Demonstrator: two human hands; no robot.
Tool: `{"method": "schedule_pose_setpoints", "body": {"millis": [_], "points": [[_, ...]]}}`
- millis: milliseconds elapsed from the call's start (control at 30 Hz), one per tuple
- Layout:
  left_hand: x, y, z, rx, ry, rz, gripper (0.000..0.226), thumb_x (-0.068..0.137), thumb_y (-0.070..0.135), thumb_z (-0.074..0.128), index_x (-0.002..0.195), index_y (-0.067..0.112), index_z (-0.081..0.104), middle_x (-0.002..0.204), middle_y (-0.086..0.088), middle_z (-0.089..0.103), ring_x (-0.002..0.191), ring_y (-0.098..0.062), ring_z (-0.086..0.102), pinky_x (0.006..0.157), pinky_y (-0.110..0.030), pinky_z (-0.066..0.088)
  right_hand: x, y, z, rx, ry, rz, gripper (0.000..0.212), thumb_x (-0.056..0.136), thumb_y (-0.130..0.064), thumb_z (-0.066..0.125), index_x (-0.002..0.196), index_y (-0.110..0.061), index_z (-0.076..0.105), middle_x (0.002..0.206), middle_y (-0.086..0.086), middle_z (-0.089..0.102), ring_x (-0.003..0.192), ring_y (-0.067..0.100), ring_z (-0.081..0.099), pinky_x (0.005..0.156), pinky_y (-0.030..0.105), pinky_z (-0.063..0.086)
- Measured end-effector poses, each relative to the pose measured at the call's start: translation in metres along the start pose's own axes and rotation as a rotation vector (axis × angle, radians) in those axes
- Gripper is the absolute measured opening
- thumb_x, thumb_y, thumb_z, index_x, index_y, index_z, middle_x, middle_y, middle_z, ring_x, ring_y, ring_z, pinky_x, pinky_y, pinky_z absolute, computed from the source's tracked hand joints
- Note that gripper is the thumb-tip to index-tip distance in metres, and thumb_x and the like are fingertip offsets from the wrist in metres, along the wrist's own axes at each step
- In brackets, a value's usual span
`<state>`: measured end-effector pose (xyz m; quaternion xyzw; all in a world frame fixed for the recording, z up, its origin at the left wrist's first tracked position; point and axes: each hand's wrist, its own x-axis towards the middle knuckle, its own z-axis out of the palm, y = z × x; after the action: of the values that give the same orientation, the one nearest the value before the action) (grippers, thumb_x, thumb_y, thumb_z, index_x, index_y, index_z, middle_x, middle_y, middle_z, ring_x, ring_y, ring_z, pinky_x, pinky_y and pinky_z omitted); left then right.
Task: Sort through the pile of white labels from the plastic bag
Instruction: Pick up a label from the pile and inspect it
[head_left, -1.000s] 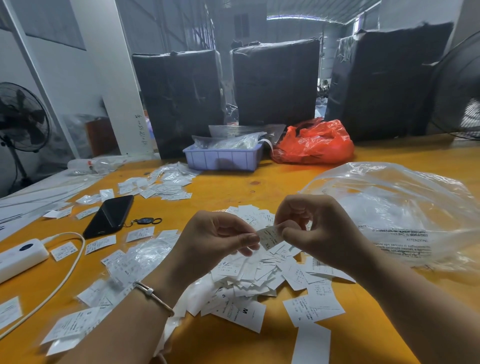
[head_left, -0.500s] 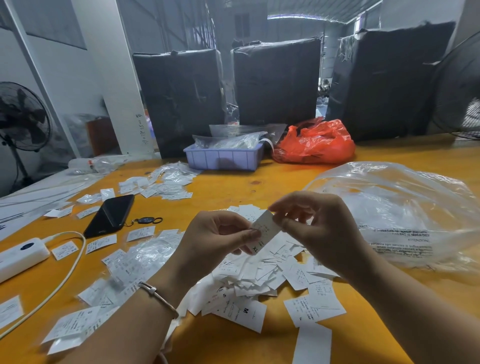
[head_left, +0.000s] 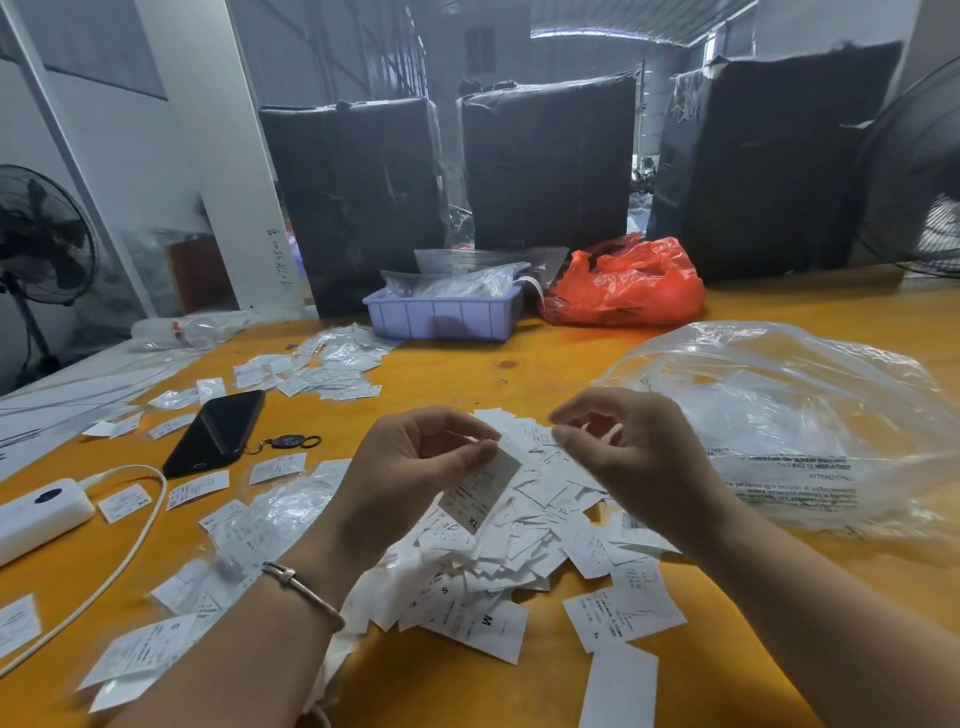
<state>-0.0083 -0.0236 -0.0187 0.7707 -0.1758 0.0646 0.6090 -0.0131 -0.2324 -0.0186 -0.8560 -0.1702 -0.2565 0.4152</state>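
Observation:
A pile of white labels (head_left: 519, 551) lies on the orange table in front of me, some printed S, M or XL. My left hand (head_left: 415, 467) pinches one label marked XL (head_left: 480, 491) between thumb and fingers, hanging just above the pile. My right hand (head_left: 628, 452) hovers beside it over the pile's right part, fingers loosely curled and holding nothing. The clear plastic bag (head_left: 789, 431) lies crumpled to the right, close to my right wrist.
More labels (head_left: 317, 366) and small clear sleeves are scattered at the left. A black phone (head_left: 215, 434) with a key fob, a white power bank (head_left: 39, 514) with cable, a lilac tray (head_left: 441, 317), a red bag (head_left: 626, 286). Black-wrapped bales stand behind.
My right hand has let go of the XL label and drawn slightly right. The label now hangs lower from my left hand alone.

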Motion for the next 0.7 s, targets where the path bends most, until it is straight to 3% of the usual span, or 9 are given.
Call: {"method": "schedule_pose_setpoints", "body": {"millis": [67, 133, 200, 267, 333, 467, 567, 700], "points": [[0.003, 0.000, -0.006, 0.059, 0.034, -0.025, 0.003, 0.082, 0.015, 0.074, 0.082, 0.017, 0.076, 0.081, -0.001, 0.076, 0.077, -0.008, 0.068, 0.066, -0.017, 0.050, 0.003, 0.009, -0.007, -0.282, 0.207, 0.012, 0.011, 0.082, -0.015, 0.063, 0.078, -0.015, 0.073, 0.070, -0.003, 0.068, 0.063, 0.018, 0.062, 0.065, 0.033, 0.050], [0.005, -0.002, -0.012, 0.154, 0.074, -0.074, 0.007, 0.087, 0.013, 0.071, 0.081, 0.015, 0.073, 0.079, 0.000, 0.074, 0.073, -0.008, 0.065, 0.068, -0.022, 0.048, 0.009, 0.020, -0.017, -0.552, 0.323, 0.099, 0.012, 0.079, -0.013, 0.059, 0.074, -0.016, 0.070, 0.068, -0.001, 0.066, 0.064, 0.023, 0.058, 0.075, 0.032, 0.035], [0.008, -0.006, -0.017, 0.224, 0.106, -0.158, 0.009, 0.087, 0.014, 0.072, 0.079, 0.010, 0.071, 0.075, -0.002, 0.072, 0.070, -0.011, 0.062, 0.065, -0.026, 0.046, 0.014, 0.030, -0.025, -0.742, 0.262, 0.245, 0.014, 0.077, -0.011, 0.057, 0.082, -0.017, 0.068, 0.075, 0.000, 0.063, 0.076, 0.024, 0.054, 0.074, 0.034, 0.022], [0.012, -0.012, -0.022, 0.264, 0.138, -0.253, 0.012, 0.087, 0.015, 0.073, 0.079, 0.005, 0.070, 0.077, -0.009, 0.070, 0.074, -0.018, 0.060, 0.066, -0.030, 0.048, 0.015, 0.040, -0.030, -0.855, 0.132, 0.377, 0.022, 0.077, -0.011, 0.056, 0.095, -0.017, 0.067, 0.091, 0.003, 0.063, 0.092, 0.025, 0.051, 0.077, 0.037, 0.023], [0.015, -0.017, -0.028, 0.302, 0.166, -0.314, 0.012, 0.088, 0.014, 0.072, 0.078, 0.006, 0.070, 0.074, -0.008, 0.067, 0.073, -0.022, 0.057, 0.069, -0.035, 0.046, 0.015, 0.047, -0.033, -0.900, 0.036, 0.464, 0.022, 0.081, -0.018, 0.057, 0.102, -0.017, 0.063, 0.103, 0.005, 0.058, 0.102, 0.027, 0.048, 0.084, 0.039, 0.027], [0.017, -0.022, -0.040, 0.451, 0.191, -0.353, 0.013, 0.089, 0.016, 0.071, 0.076, 0.014, 0.072, 0.077, -0.010, 0.070, 0.069, -0.023, 0.057, 0.065, -0.032, 0.046, 0.015, 0.059, -0.032, -0.949, -0.118, 0.560, 0.016, 0.087, -0.020, 0.054, 0.102, -0.014, 0.057, 0.098, 0.007, 0.043, 0.106, 0.029, 0.045, 0.090, 0.041, 0.030], [0.019, -0.024, -0.050, 0.528, 0.209, -0.415, 0.018, 0.090, 0.016, 0.068, 0.073, 0.014, 0.072, 0.080, -0.014, 0.070, 0.067, -0.024, 0.056, 0.059, -0.027, 0.044, 0.015, 0.064, -0.032, -0.952, -0.109, 0.549, 0.001, 0.087, -0.014, 0.053, 0.086, -0.014, 0.053, 0.094, 0.004, 0.047, 0.095, 0.028, 0.046, 0.084, 0.038, 0.028], [0.019, -0.020, -0.058, 0.634, 0.144, -0.549, 0.020, 0.086, 0.012, 0.062, 0.071, 0.011, 0.075, 0.060, -0.006, 0.056, 0.046, -0.019, 0.041, 0.044, -0.019, 0.033, 0.016, 0.071, -0.035, -0.946, -0.056, 0.555, 0.015, 0.080, -0.003, 0.054, 0.080, -0.015, 0.064, 0.081, 0.003, 0.061, 0.076, 0.026, 0.050, 0.081, 0.036, 0.026]]}}
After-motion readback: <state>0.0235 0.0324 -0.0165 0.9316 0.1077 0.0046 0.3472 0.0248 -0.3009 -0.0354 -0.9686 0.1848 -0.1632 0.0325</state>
